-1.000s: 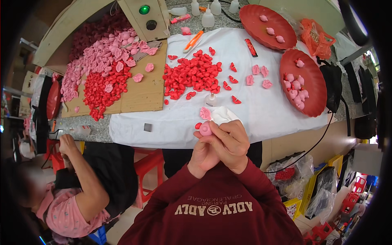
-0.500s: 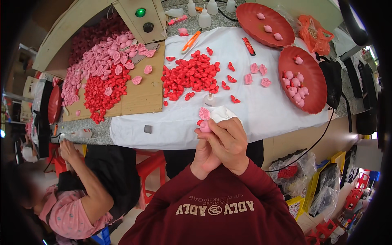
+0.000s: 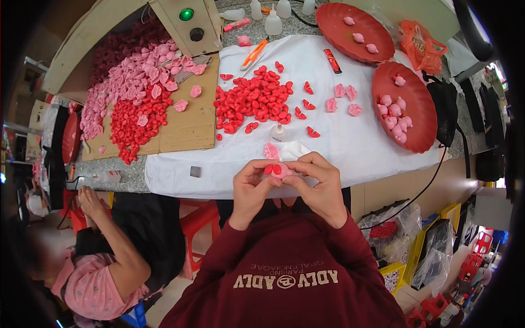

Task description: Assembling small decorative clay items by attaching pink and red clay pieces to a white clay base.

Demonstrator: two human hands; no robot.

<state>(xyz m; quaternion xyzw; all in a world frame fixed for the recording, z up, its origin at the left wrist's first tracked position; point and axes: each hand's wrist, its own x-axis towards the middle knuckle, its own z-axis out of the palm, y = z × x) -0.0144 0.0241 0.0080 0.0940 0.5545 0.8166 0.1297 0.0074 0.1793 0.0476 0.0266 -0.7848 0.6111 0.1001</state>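
Small rounded pink pc. w/ two glossy red ovals [image 3: 283,171] is btwn both hands, over the white fabric cloth [image 3: 355,158], near its front edge. L hand [image 3: 250,188] has a narrow pinch on its left side; R hand [image 3: 320,183] pinches the right side likewise, so both hold the same pc.

I judge this pc. as partly made: both ovals sit against the pink, but if they're fixed, I can't tell. Round pink pcs. [image 3: 402,124] in the near red scalloped tray [image 3: 422,117] look done. Left over: big heap of loose red glossy parts [image 3: 251,98], plus four crinkled pink pcs. [image 3: 339,90] to its right.

The ovals face the person's left, approx. side by side; fingers cover the rest, so the whole pc.'s long axis is unclear.
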